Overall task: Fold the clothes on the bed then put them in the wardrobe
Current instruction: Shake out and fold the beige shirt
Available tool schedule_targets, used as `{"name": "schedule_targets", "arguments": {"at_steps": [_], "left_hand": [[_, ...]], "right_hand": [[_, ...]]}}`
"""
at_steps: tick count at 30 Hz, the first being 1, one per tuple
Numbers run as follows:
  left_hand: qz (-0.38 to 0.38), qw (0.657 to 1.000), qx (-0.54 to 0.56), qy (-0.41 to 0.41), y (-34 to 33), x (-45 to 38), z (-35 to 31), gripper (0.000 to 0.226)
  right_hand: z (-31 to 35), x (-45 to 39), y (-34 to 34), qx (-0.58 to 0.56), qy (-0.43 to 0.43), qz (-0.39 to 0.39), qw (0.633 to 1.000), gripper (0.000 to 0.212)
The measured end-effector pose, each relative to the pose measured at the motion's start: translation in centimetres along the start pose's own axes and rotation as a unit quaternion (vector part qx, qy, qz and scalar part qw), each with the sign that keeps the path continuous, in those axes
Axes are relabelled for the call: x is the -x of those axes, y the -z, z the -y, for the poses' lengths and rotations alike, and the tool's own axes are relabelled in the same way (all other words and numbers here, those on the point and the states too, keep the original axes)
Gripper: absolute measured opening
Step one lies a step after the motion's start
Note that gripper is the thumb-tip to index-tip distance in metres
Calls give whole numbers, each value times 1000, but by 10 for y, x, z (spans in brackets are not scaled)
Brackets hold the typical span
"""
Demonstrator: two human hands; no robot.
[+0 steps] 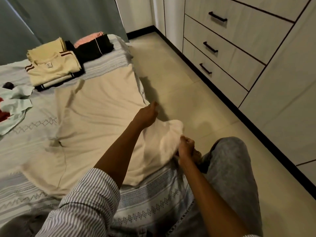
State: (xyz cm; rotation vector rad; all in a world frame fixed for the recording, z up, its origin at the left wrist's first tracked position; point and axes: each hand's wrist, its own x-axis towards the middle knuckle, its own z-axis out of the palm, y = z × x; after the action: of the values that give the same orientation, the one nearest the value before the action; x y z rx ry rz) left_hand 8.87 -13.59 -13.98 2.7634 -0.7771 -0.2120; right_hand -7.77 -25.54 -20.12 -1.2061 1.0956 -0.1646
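Note:
A large cream garment (95, 117) lies spread flat across the bed (30, 144). My left hand (147, 113) pinches its edge at the bed's right side. My right hand (186, 147) grips the garment's near-right corner, which is lifted and bunched. A folded cream shirt with dark stripes (53, 69) tops a pile at the back of the bed. Beside it lies a folded black garment (94, 47) with a pink one (89, 38) behind. The wardrobe (282, 82) with drawers stands on the right.
Pale green and red unfolded clothes (15, 106) lie at the bed's left edge, with a small dark object (7, 85) near them. A grey-green curtain (59, 16) hangs behind the bed. Tiled floor (179, 79) runs between bed and wardrobe. My knee in grey trousers (230, 168) is at the bedside.

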Motion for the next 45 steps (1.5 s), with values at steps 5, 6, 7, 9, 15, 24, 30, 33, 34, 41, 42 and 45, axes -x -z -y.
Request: {"name": "schedule_targets", "arguments": {"at_steps": [5, 6, 7, 9, 15, 24, 30, 33, 34, 41, 42, 45], "left_hand": [[6, 1000, -14, -14, -11, 11, 5, 45], [-5, 1000, -18, -4, -12, 29, 10, 45], [-21, 1000, -23, -5, -10, 33, 8, 44], [-47, 998, -32, -8, -12, 59, 14, 41], [-150, 989, -2, 12, -11, 145, 52, 23], [182, 957, 85, 211, 41, 280, 108, 41], [242, 951, -94, 166, 36, 324, 94, 35], [290, 934, -66, 196, 38, 328, 83, 36], [320, 923, -43, 210, 40, 327, 79, 38], [237, 884, 204, 348, 86, 339, 119, 19], [221, 886, 196, 357, 90, 339, 126, 22], [151, 883, 186, 403, 107, 345, 159, 25]], "right_hand": [[5, 12, 13, 55, -82, 151, 984, 47], [0, 22, 11, 66, -75, 169, 981, 55], [2, 20, 10, 89, -50, 163, 981, 56], [-1, 26, 8, 185, 2, 146, 972, 45], [-2, 59, -9, 360, 376, 120, 845, 25], [-40, 151, -57, 602, 553, 387, 426, 57], [-57, 155, -46, 539, 692, 319, 359, 28], [-58, 160, -40, 534, 663, 357, 384, 32], [-56, 160, -38, 555, 630, 376, 392, 33], [-33, 166, -85, 582, 554, 423, 420, 42], [-31, 166, -91, 576, 546, 427, 433, 39], [-25, 178, -133, 557, 532, 458, 443, 36]]}}
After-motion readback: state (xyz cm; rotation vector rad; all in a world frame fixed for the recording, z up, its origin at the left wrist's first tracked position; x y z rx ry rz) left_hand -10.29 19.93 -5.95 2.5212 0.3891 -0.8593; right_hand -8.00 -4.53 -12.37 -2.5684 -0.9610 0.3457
